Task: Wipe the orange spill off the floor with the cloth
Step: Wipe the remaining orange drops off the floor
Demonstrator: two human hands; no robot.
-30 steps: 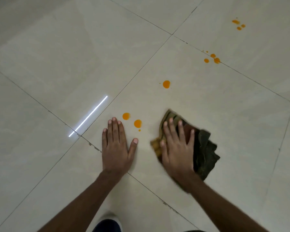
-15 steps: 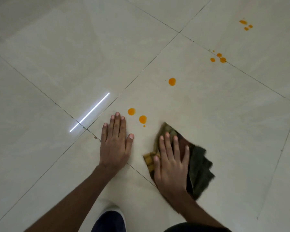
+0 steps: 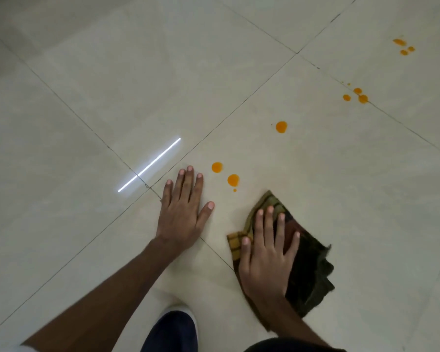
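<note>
Orange drops lie scattered on the pale tiled floor: two near drops [image 3: 233, 179] just beyond my hands, a single drop [image 3: 281, 127] farther out, a cluster [image 3: 358, 95] on a grout line, and a far cluster [image 3: 404, 48] at the upper right. A dark checked cloth [image 3: 308, 262] lies flat on the floor below and right of the near drops. My right hand [image 3: 266, 252] presses flat on the cloth with fingers spread. My left hand [image 3: 182, 213] rests palm down on the bare tile, its fingertips just left of the near drops.
A bright strip of reflected light [image 3: 149, 165] crosses the tile left of my left hand. My knee [image 3: 173, 331] in dark cloth shows at the bottom edge. Grout lines [image 3: 252, 90] run diagonally across the floor.
My right hand has dragged the cloth back toward me, away from the near drops. My left hand stays planted in about the same spot.
</note>
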